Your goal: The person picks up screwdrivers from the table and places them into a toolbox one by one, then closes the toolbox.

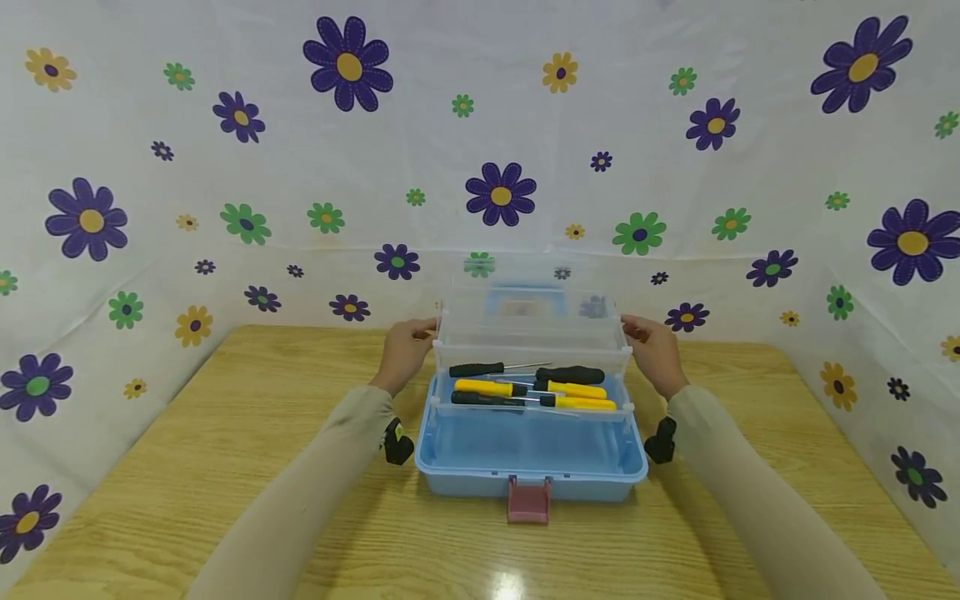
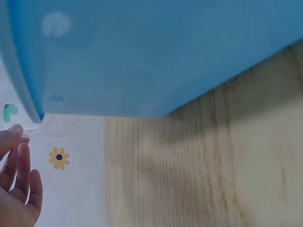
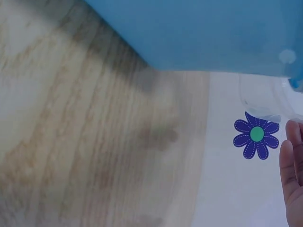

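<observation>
The left hand (image 1: pixel 406 348) and right hand (image 1: pixel 655 350) grip opposite ends of the clear tray (image 1: pixel 531 337). Between them the blue toolbox (image 1: pixel 530 462) stands open, screwdrivers (image 1: pixel 532 387) showing; closing it seems left.

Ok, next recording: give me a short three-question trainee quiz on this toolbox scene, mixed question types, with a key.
1. True or false: the blue toolbox stands open on the wooden table.
2. Multiple choice: where are the screwdrivers? A) on the table beside the box; B) in the raised clear tray; C) in the left hand.
3. Short answer: what colour is the latch at the front of the box?

Key:
1. True.
2. B; the left hand and the right hand are at the tray's two ends.
3. Pink.
</observation>
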`<state>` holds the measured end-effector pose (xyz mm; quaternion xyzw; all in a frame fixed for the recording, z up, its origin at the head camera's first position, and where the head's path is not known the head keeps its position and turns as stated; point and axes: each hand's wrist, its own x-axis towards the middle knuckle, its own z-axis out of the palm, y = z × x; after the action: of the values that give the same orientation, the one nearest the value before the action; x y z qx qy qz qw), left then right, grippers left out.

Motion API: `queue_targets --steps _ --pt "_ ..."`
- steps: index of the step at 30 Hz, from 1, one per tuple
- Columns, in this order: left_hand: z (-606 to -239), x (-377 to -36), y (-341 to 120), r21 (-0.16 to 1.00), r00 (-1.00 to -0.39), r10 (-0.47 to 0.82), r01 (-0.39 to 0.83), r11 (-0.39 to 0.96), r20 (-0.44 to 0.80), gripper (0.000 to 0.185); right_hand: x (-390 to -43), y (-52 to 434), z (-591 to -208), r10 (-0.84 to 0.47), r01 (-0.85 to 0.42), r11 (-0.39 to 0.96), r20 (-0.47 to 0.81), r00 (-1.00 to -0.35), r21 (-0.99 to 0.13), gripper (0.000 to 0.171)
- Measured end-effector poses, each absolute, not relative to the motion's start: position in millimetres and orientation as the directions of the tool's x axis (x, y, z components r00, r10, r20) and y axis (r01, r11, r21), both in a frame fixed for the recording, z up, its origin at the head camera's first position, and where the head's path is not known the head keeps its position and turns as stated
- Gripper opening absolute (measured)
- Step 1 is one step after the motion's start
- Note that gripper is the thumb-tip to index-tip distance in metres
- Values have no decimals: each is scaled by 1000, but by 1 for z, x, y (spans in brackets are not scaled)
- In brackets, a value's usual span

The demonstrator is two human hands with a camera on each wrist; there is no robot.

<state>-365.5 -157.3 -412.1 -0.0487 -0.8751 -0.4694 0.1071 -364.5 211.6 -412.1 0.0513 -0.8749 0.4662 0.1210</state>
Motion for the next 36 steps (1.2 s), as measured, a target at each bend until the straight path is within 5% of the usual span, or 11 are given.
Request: queue_targets --steps 27,36 --pt "-398 -362 -151 775 -916 -128 240 585 381 28 -361 209 -400 154 -211 499 326 -933 -841 29" --pt "-393 -359 -157 761 -921 -74 269 590 383 27 -357 213 -399 100 -239 496 329 -939 -834 33"
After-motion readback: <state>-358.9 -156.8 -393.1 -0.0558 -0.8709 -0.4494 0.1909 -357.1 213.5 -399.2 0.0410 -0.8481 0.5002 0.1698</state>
